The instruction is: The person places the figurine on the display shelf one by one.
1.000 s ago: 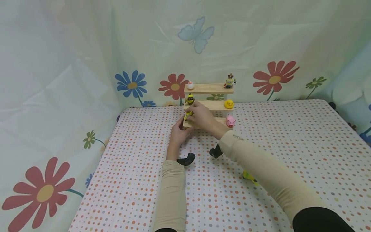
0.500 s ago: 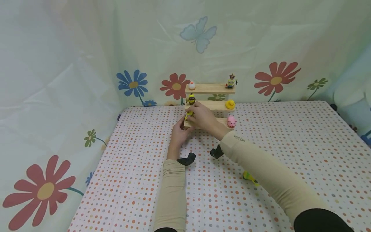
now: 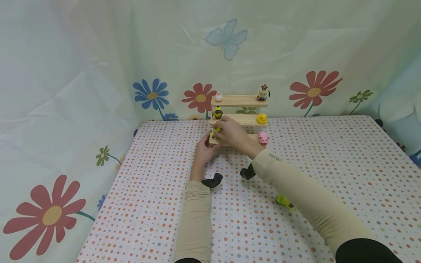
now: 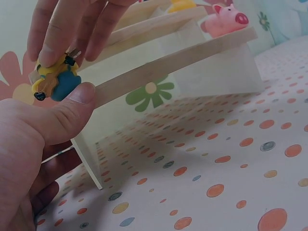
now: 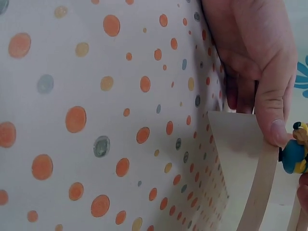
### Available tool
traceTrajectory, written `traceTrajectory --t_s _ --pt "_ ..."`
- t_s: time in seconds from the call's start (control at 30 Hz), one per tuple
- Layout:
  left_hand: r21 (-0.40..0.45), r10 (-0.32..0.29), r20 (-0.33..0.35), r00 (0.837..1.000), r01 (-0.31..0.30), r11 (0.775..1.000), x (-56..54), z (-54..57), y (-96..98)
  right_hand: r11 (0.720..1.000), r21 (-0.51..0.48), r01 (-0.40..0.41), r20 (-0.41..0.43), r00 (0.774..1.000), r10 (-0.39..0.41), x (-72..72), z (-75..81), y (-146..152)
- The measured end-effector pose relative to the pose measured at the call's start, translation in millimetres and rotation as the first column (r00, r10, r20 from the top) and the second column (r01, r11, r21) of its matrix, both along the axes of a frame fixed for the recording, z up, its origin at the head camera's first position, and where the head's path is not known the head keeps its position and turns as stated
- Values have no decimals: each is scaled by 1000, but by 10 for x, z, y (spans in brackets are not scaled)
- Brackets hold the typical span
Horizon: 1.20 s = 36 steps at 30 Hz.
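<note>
At the left end of the lowest tier of a three-tier wooden display shelf (image 3: 238,99), my right hand (image 3: 231,134) holds a small yellow-and-blue minion figurine (image 4: 66,86) between thumb and fingers. The figurine carries a brown guitar-like piece. My left hand (image 3: 203,150) grips that same end of the shelf, its thumb on the front edge beside the figurine and its other fingers around the side panel. In the right wrist view, the left thumb (image 5: 273,120) almost meets the figurine's blue lower body. Part of the figurine is hidden by the right fingers.
A pink pig (image 3: 263,138), a yellow duck (image 3: 262,118) and a crowned figurine (image 3: 262,92) stand at the tiers' right ends. At the left are a white bird-like toy (image 3: 218,97) and another minion (image 3: 217,112). A yellow-green toy (image 3: 284,202) lies on the dotted cloth.
The head view has shifted slightly. Both hands keep their places at the shelf's lower left end, with the figurine still in the right fingers.
</note>
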<state>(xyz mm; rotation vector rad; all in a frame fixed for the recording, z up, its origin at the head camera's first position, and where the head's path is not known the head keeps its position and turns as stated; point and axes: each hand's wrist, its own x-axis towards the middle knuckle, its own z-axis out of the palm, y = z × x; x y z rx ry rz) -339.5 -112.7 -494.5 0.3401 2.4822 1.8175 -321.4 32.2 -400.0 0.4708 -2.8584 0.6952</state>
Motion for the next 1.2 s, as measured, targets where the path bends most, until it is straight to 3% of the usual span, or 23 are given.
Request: traceTrajectory --t_s 0.23,0.53,0.67,0.77,0.93,1.07,1.2 --pt "2 -6 -9 1000 6 1000 5 -3 2 1000 -14 8 0 1000 -8 17 7 19" --pt "14 -15 0 1000 15 1000 18 -23 38 999 48 27 -10 1000 -26 82 30 71" --pt "14 -5 7 1000 5 1000 -12 -19 19 998 51 22 -31 999 -21 162 117 111" --pt "1 2 3 1000 -2 1000 -18 3 33 998 34 52 -63 997 -50 350 238 234" --pt "-7 36 -1 999 -36 999 -3 67 51 993 77 90 -39 995 -87 839 391 641" --pt "-20 45 27 999 -45 999 1 70 46 975 204 87 138 984 -117 1186 328 1079" --pt "-19 52 49 997 -51 999 19 45 40 963 270 12 354 929 -111 1400 124 1412"
